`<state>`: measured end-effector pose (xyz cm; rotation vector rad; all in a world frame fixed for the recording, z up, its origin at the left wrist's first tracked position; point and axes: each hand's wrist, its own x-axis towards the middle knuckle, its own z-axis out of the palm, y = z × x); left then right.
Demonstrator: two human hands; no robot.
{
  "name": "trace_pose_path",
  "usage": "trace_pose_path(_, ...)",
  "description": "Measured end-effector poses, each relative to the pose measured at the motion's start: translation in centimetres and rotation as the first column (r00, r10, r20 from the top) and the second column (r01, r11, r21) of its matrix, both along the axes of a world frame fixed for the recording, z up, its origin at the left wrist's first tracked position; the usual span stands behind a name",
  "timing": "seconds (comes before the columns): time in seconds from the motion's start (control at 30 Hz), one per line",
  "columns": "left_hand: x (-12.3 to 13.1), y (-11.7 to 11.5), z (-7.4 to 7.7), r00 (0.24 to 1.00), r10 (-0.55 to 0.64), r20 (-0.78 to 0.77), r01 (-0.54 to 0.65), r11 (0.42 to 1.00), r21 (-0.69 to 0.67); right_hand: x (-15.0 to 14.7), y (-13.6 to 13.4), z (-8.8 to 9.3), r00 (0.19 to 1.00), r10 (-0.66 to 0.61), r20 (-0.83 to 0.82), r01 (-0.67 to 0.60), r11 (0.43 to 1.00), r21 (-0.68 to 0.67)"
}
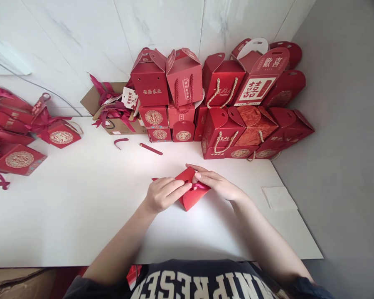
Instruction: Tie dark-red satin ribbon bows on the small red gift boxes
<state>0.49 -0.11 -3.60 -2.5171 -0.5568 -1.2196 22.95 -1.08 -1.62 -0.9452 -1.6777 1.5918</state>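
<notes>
A small red gift box is on the white table in front of me, its top folded to a peak. A magenta ribbon passes by the hole near that peak. My left hand is closed, thumb and fingertips pinched at the ribbon by the hole; the exact grip is partly hidden. My right hand wraps the box's right side, with fingers behind it and the thumb on top near the ribbon. A bit of ribbon end sticks out left of my left hand.
Stacked red gift boxes stand along the wall. An open cardboard box holds ribbons and tags. Two dark red strips lie before it. More ribboned boxes sit at left. A white paper lies at right beside a grey wall.
</notes>
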Motion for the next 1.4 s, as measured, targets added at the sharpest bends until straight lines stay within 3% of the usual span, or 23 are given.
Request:
trace_pose_path(0.13,0.1,-0.2,0.2,1.0,-0.014,0.004,0.014,0.998,-0.064,-0.3,-0.2,-0.3,0.999,-0.045,0.006,0.045,0.999,0.01)
trace_pose_path(0.23,0.4,-0.6,1.4,1.0,-0.004,0.03,0.013,0.946,-0.325,-0.3,-0.4,-0.2,0.995,-0.101,0.02,0.1,0.994,0.044)
trace_pose_path(0.27,0.5,-0.9,2.0,0.999,0.028,0.031,-0.011,0.894,-0.447,-0.3,-0.4,-0.2,0.993,-0.117,0.034,0.115,0.992,0.055)
trace_pose_path(0.33,0.6,-1.3,3.2,0.994,0.107,0.028,-0.061,0.737,-0.674,-0.3,-0.5,-0.1,0.987,-0.148,0.061,0.143,0.986,0.083)
trace_pose_path(0.43,0.3,-1.6,4.4,0.987,0.157,0.03,-0.052,0.49,-0.87,-0.2,-0.5,0.0,0.98,-0.178,0.083,0.168,0.979,0.117)
trace_pose_path(0.53,-0.1,-1.5,5.1,0.988,0.152,0.027,-0.021,0.31,-0.951,0.0,-0.6,0.1,0.978,-0.18,0.101,0.165,0.976,0.141)
trace_pose_path(0.67,-0.5,-1.1,5.9,0.98,0.19,-0.057,-0.075,0.087,-0.993,0.2,-0.8,0.3,0.976,-0.191,0.102,0.174,0.973,0.154)
trace_pose_path(0.77,-0.7,-1.0,6.4,0.97,0.2,-0.142,-0.139,-0.026,-0.99,0.4,-1.0,0.4,0.972,-0.201,0.12,0.181,0.971,0.155)
trace_pose_path(1.03,-1.3,-0.6,6.2,0.959,0.177,-0.222,-0.209,-0.09,-0.974,0.5,-1.0,0.2,0.92,-0.332,0.208,0.271,0.922,0.275)
trace_pose_path(1.13,-1.5,-0.4,6.0,0.961,0.22,-0.168,-0.162,-0.045,-0.986,0.4,-1.3,0.3,0.916,-0.34,0.212,0.283,0.924,0.258)
trace_pose_path(1.3,-1.9,0.1,5.5,0.945,0.307,-0.115,-0.144,0.072,-0.987,0.6,-1.7,0.8,0.942,-0.252,0.221,0.195,0.949,0.248)
trace_pose_path(1.4,-1.7,0.4,5.2,0.953,0.3,-0.048,-0.075,0.078,-0.994,0.6,-1.6,0.9,0.96,-0.205,0.191,0.174,0.971,0.166)
